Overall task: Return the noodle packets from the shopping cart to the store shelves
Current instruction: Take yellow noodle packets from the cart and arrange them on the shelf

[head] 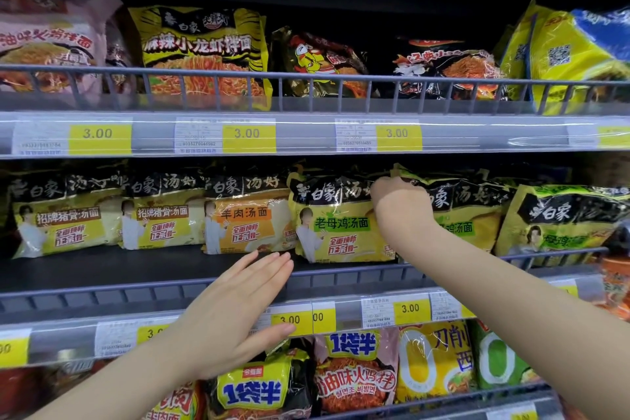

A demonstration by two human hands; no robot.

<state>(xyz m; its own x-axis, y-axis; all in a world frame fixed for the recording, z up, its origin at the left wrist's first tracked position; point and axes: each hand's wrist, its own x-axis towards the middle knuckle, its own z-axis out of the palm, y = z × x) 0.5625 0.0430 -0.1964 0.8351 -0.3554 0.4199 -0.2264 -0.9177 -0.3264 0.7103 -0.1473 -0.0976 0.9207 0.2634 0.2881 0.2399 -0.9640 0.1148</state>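
Noodle packets stand in a row on the middle shelf (102, 269), and the right hand (400, 204) is closed on the top edge of 1 green-labelled packet (456, 211) just beyond it, apparently seating it beside a matching packet (341, 222) to its left. The left hand (238, 303) is spread flat and empty, fingers together, hovering over the shelf's front rail below that matching packet. The shopping cart is out of view, so the remaining count cannot be told; bare shelf lies ahead of the left hand, with stocked shelves above and below.
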